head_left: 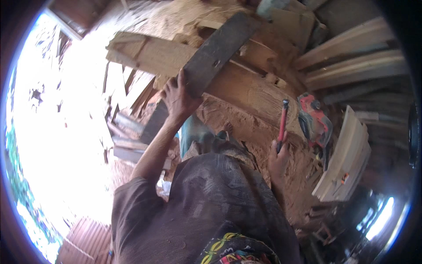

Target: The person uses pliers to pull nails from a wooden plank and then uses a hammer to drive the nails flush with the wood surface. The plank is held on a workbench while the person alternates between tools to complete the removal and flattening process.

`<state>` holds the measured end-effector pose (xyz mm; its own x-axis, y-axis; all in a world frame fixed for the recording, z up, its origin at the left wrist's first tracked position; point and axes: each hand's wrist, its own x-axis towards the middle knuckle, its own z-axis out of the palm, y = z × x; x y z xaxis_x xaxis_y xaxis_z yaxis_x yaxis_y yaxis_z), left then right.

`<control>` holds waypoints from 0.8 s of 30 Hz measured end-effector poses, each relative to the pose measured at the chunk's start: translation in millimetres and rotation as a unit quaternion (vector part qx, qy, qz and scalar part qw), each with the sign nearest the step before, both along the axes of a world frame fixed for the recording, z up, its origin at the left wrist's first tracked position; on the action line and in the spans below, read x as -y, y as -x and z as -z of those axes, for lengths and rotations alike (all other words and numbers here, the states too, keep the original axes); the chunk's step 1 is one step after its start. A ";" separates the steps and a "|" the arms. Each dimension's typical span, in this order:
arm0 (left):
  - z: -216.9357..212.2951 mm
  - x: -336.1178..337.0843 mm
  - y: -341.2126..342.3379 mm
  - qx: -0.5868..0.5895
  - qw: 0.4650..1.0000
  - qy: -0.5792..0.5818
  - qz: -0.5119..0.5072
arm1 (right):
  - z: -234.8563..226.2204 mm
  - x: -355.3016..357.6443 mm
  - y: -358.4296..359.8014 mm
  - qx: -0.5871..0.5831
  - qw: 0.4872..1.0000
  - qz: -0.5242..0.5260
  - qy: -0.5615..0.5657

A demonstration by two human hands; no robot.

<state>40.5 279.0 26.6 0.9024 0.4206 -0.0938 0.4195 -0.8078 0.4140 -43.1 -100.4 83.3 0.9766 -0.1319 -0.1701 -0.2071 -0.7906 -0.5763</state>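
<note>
A long dark plank (215, 59) slants across the lighter boards, from the upper middle down toward the left. My left hand (178, 100) grips its edge, thumb and fingers wrapped round it. One small dark hole shows in the plank's face. On the right, my right hand (278, 158) is closed round the handle of a hammer (282, 121) with a red shaft, a dark grip and a small metal head pointing up. The hammer is held apart from the plank. Wide sawdust-covered boards (246, 88) lie beneath the plank.
A red and grey power tool (315, 121) lies on the sawdust right of the hammer. Beside it leans a pale board (345, 160) with a small orange-handled tool (343, 179) on it. Long timbers (356, 66) are stacked at upper right; offcuts (132, 125) lie left.
</note>
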 end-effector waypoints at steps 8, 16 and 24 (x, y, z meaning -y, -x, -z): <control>-1.3 11.6 43.6 0.015 0.976 0.169 -0.136 | -25.2 34.5 -71.9 -0.102 0.985 -0.120 -0.075; 11.8 51.1 67.3 -0.004 0.761 0.581 -0.289 | 1.8 14.9 -43.7 -0.204 0.962 -0.116 -0.141; 29.5 165.9 61.1 0.126 0.723 0.582 -0.348 | 5.8 8.6 -14.4 -0.191 0.978 -0.058 -0.059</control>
<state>-20.7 113.0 -2.9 0.5597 0.5500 -0.6199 0.3490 0.5220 0.7783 -28.7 -109.0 77.5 0.8464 0.0182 -0.5322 -0.3379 -0.7541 -0.5632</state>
